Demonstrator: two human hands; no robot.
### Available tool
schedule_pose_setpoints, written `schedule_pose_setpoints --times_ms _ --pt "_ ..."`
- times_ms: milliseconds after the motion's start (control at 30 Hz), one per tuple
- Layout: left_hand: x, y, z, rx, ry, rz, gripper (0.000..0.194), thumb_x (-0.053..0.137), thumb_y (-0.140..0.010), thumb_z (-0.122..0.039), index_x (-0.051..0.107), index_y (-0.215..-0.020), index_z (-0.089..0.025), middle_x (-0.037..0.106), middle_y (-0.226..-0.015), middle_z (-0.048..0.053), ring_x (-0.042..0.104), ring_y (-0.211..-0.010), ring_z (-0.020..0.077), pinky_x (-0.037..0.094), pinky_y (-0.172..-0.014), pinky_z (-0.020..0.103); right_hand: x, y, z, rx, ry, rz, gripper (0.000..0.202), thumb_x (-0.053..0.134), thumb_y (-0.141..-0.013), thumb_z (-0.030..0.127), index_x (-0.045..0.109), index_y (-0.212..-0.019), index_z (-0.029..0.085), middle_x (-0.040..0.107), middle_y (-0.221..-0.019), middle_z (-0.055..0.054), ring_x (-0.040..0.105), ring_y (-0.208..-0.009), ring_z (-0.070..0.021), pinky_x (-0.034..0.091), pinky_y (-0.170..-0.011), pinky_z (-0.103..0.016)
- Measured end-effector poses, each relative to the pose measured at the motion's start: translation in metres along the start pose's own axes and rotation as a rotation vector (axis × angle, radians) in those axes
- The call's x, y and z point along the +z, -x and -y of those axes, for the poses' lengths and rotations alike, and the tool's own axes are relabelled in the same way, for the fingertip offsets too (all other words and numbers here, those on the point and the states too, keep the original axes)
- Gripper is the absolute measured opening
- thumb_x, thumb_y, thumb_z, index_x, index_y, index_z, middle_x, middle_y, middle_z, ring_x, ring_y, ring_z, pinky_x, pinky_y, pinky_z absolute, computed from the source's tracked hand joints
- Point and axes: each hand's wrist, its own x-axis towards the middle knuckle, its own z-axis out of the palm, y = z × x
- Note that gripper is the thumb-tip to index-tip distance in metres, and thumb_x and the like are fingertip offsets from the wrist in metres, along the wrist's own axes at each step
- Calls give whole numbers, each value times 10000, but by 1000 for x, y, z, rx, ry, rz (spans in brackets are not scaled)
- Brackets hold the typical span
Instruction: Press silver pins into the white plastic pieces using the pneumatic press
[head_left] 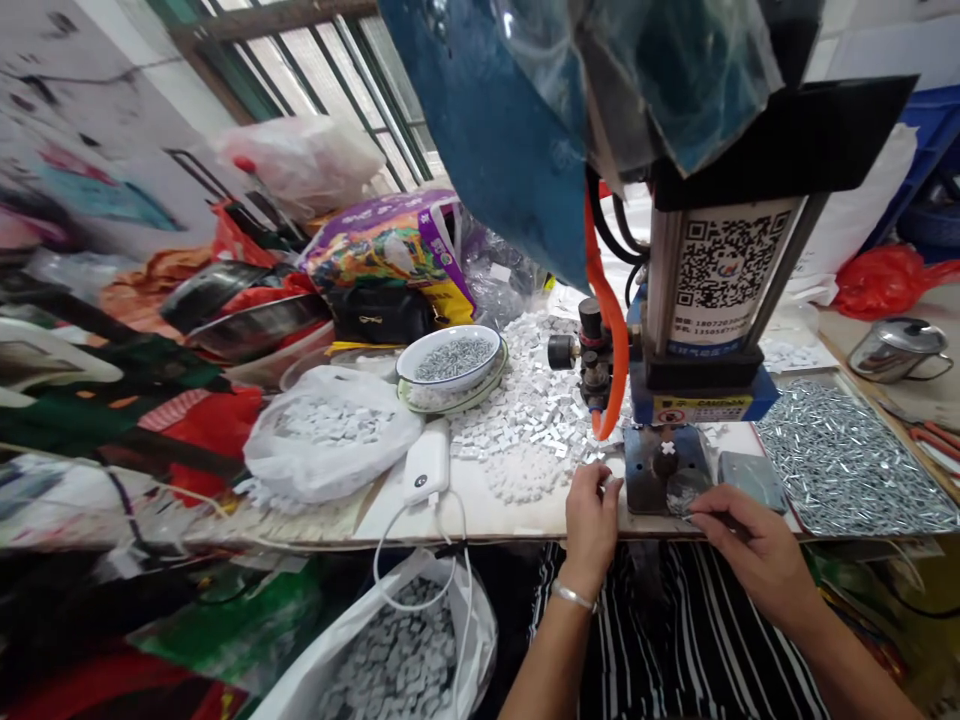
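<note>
My left hand [591, 520], with a silver bangle at the wrist, is beside the left edge of the press base [643, 478]. Its thumb and forefinger are pinched together; whatever they hold is too small to name. At the base's front right, my right hand [757, 550] pinches at a little dish of metal bits [684, 494], and I cannot make out what lies between the fingertips. A white cross-shaped piece [667, 449] sits on the round holder under the pneumatic press [701, 390]. Left of my left hand are small white plastic pieces [517, 478] in a pile.
A tray of metal pins [855, 470] is at the right, near a steel mug [898, 350]. Leftward are a bowl of pins [450, 355], a white power bank [427, 465] with a cable, and a plastic bag of white pieces [330, 430]. A sack of grey pieces [397, 650] hangs below the edge.
</note>
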Motion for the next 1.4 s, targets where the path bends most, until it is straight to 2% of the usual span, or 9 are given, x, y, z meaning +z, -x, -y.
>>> schedule_pose_setpoints --times_ms 100,167,300,400,533,700,1000,1200,1400 --pt "1 20 -28 -148 470 211 172 684 -845 -332 608 -884 -182 536 -698 -34 475 -592 116 392 -584 239 5 -2 8 10 -40 33 156 582 -986 338 682 -938 229 675 -871 -22 629 -804 -169 505 -712 -250" --pt "2 33 -44 -208 684 354 267 703 -843 -409 614 -944 -179 528 -670 -51 433 -532 85 361 -538 217 10 -4 12 26 -80 51 178 549 -1005 335 665 -931 223 658 -861 -20 618 -794 -162 499 -715 -250" --pt "1 46 -56 -235 807 436 303 698 -857 -428 650 -1014 -173 586 -709 -29 494 -592 89 411 -599 215 13 -9 13 59 -99 17 170 538 -1013 315 640 -914 223 640 -838 -1 604 -770 -144 482 -715 -237" --pt "-1 46 -52 -196 717 439 302 742 -816 -340 675 -1065 -183 653 -829 1 548 -686 114 452 -664 231 9 -10 12 33 -60 17 152 550 -1007 303 636 -910 224 648 -854 -1 604 -780 -145 473 -710 -237" --pt "-5 45 -51 -70 523 415 221 714 -824 -292 717 -1021 -192 709 -919 33 609 -833 169 479 -772 268 2 -11 14 -52 10 52 135 517 -1016 247 628 -944 224 651 -882 -9 612 -811 -153 474 -732 -255" --pt "-6 45 -56 21 346 366 146 712 -818 -289 727 -929 -195 700 -819 20 596 -758 167 474 -736 272 0 -14 18 -189 164 61 168 483 -1018 182 628 -938 214 629 -873 -28 606 -830 -172 482 -749 -294" --pt "5 44 -53 -173 609 344 167 747 -763 -296 659 -833 -172 590 -650 -35 523 -572 110 428 -572 224 3 -7 13 -268 118 62 360 432 -1009 141 662 -1260 261 640 -1098 -97 635 -1024 -210 567 -860 -360" --pt "9 41 -51 -189 673 286 193 756 -767 -313 637 -814 -168 601 -645 -35 517 -549 97 433 -563 220 6 -8 2 -252 101 2 335 514 -992 146 667 -1265 264 637 -1157 -99 632 -1080 -209 570 -909 -362" --pt "8 39 -45 -160 646 313 177 748 -783 -305 642 -828 -170 618 -672 -27 547 -570 104 444 -569 219 8 -9 -2 -309 121 -31 362 545 -975 148 661 -1291 283 665 -1159 -96 638 -1083 -224 580 -910 -397"
